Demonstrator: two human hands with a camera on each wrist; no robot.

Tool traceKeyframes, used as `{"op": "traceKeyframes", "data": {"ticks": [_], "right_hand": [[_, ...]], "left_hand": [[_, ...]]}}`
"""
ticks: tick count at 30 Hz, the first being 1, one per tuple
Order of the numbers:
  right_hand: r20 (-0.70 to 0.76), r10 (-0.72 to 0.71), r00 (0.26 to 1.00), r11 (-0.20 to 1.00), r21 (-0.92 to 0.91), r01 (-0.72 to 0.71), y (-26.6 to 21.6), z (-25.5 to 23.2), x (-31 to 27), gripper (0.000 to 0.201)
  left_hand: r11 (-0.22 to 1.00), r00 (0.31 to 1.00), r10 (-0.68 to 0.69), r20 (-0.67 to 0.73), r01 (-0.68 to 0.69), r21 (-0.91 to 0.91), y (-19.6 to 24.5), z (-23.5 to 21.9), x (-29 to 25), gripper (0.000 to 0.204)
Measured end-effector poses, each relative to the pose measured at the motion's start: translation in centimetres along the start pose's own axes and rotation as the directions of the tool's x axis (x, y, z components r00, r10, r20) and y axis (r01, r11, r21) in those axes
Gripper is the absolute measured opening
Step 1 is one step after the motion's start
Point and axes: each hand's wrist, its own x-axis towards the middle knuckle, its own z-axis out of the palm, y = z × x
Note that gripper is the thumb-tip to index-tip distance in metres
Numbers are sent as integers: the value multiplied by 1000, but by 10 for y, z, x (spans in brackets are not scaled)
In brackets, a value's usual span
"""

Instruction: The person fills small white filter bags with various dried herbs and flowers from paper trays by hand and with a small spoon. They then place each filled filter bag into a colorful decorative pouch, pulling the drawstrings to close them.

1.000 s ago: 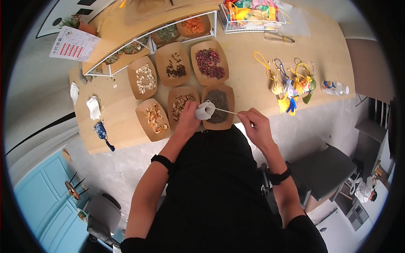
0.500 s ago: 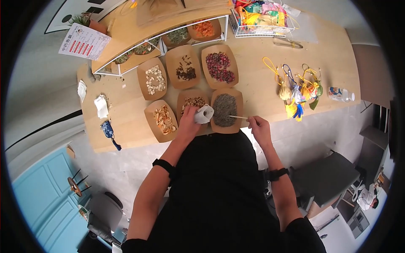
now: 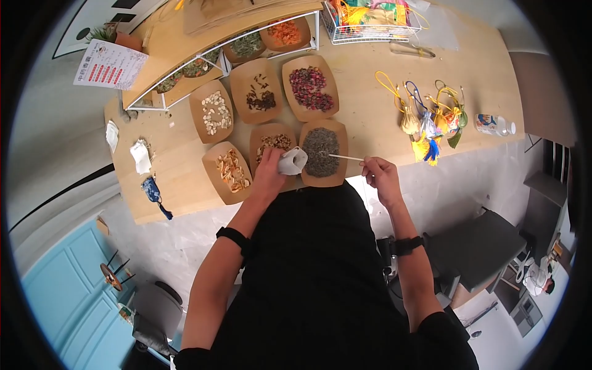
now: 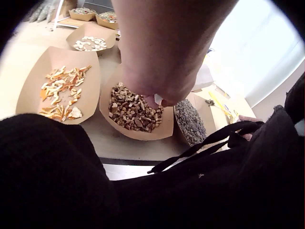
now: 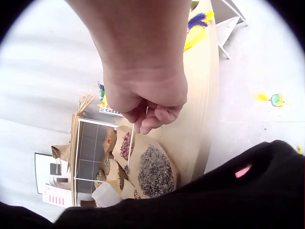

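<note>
Left hand (image 3: 268, 177): I grip white pouch (image 3: 292, 161) above wood-chip tray (image 3: 279, 128) | Right hand (image 3: 382, 177): I pinch thin stick (image 3: 347, 157) over grey-herb tray (image 3: 324, 181), right | Risk: stick rolling could spill herb outside pouch.

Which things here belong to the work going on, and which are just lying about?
Seemingly in use:
white pouch, in the left hand
thin pale stick, in the right hand
grey dried herb
its paper tray

Probably just lying about:
labelled clear bottle
white tissue
blue tasselled sachet

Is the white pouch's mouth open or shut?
Open: in the head view, the white pouch shows a hollow inside its spread rim.
</note>
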Motion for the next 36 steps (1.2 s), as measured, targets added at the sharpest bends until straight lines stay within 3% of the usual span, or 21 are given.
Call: {"op": "traceKeyframes", "data": {"ticks": [5,8,10,11,12,14,15,17,18,20,21,25,28,30,36], "right_hand": [[5,-34,999,999,8,34,-33,10,-20,24],[19,-120,993,988,-98,121,-40,20,-27,22],[74,-349,934,863,-363,351,-40,33,-32,18],[155,-540,828,697,-470,542,-41,38,-34,13],[155,-540,827,696,-470,542,-45,40,-38,13],[206,-593,779,563,-585,584,-55,43,-48,11],[210,-592,778,562,-585,585,-51,40,-46,11],[54,-568,821,712,-468,523,-34,26,-37,14],[55,-567,822,712,-468,523,-30,22,-32,14],[-148,-315,937,884,-406,233,-24,14,-18,20],[-159,-312,937,868,-449,213,-18,10,-11,25],[-153,-297,942,869,-451,201,9,3,19,27],[-69,-256,964,900,-382,211,17,7,26,27],[1,-103,995,962,-253,100,16,12,25,27],[-4,-4,1000,994,-113,4,10,8,23,28]], "left_hand": [[999,999,41,31,-41,-14,9,3,4,47],[998,998,56,43,-55,-19,13,8,5,46],[998,996,52,65,-51,-20,15,10,6,45],[998,997,52,65,-51,-21,16,10,6,45],[998,997,53,64,-51,-24,16,10,6,45],[998,997,54,58,-52,-28,17,9,7,44],[998,998,55,35,-54,-32,18,7,6,44],[998,999,53,12,-53,-33,18,3,5,43],[999,1000,18,12,-17,-40,17,2,5,44],[999,1000,-18,16,19,-47,16,1,3,44],[999,1000,-29,5,29,-44,14,0,3,44],[998,999,-41,-17,40,-39,4,1,1,46],[999,1000,-28,-14,27,-17,1,2,0,47],[1000,1000,-20,-18,19,-11,1,2,-1,47],[1000,1000,-11,-18,11,-17,2,2,-1,48]]}}
